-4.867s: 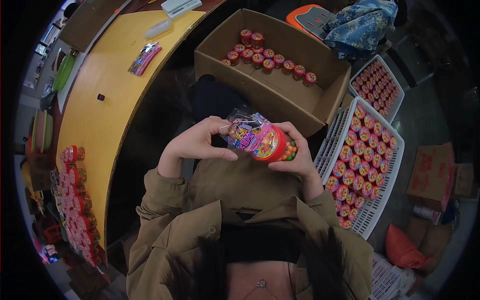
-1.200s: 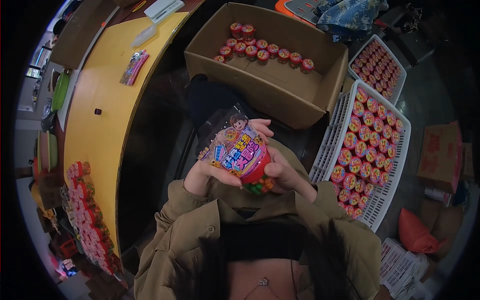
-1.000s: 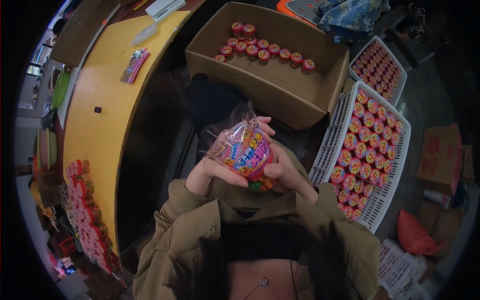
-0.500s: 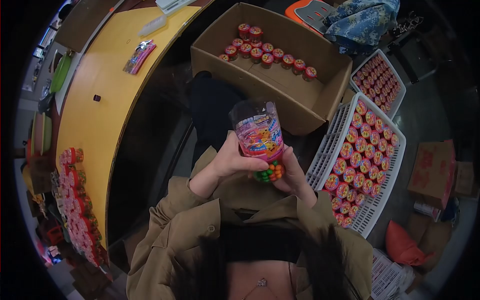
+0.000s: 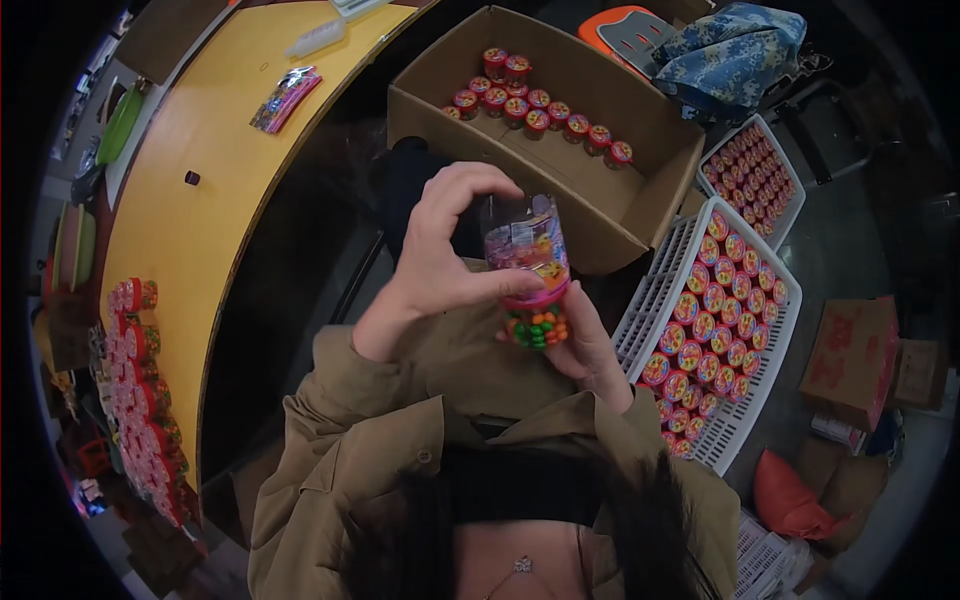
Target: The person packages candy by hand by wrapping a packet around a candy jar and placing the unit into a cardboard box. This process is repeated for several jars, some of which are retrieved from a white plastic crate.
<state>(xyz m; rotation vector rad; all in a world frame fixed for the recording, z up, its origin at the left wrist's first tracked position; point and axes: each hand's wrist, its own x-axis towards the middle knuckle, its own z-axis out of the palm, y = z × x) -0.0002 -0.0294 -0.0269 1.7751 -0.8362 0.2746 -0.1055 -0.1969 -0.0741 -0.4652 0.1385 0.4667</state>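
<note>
My right hand [image 5: 590, 350] is wrapped around the lower part of a candy jar [image 5: 537, 327] with green and orange balls showing through its clear wall. Above the balls is a pink-red band, and a clear printed plastic sleeve [image 5: 545, 250] rises from it, tilted slightly. My left hand [image 5: 425, 255] is spread in a wide C at the sleeve's left side. Its thumb lies against the sleeve's lower front, while the other fingers arch up near the top rim, apart from the thumb. The sleeve hides part of the fingertips.
Ahead stands a cardboard box [image 5: 640, 190] with several red-lidded jars. White baskets [image 5: 745, 440] of similar jars sit at the right. On the yellow table [image 5: 210, 230] at the left are grouped jars [image 5: 145, 400], printed sleeves [image 5: 285, 100], a small dark cap [image 5: 192, 178] and a white bottle [image 5: 316, 38].
My left hand has loosened from around the sleeve and its fingers have lifted up and spread, the thumb staying on the front. The right hand still holds the jar. The view has shifted slightly.
</note>
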